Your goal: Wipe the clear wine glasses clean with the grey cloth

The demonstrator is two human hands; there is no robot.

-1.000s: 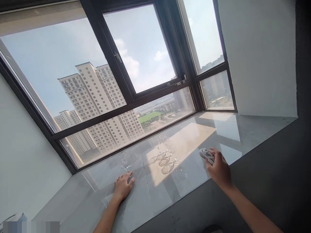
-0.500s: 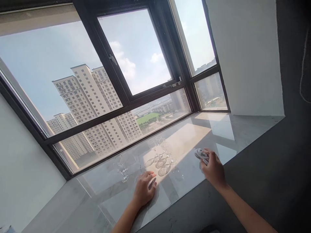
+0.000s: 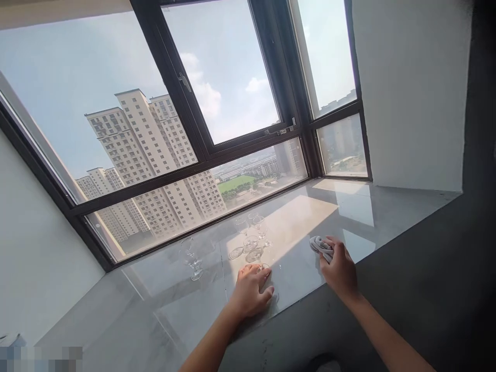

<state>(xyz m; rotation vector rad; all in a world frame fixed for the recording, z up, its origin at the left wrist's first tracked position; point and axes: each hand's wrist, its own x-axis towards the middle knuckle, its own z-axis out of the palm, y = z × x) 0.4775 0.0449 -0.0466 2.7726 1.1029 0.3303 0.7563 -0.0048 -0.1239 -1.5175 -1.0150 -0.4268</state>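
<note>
From the near side of the windowsill [image 3: 290, 253], the one head camera faces forward and down across it, near and tilted sideways, taking in the window [image 3: 196, 121] rising along its far edge.

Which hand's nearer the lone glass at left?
Left. The left hand is right of the lone glass, slightly nearer the camera; the right hand, holding the cloth, is farther right.

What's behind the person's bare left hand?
Beyond the left hand: clear stemmed glasses and their shadows on the glossy grey sill. A clear curved edge shows by the fingertips; the hand covers the rest.
</note>
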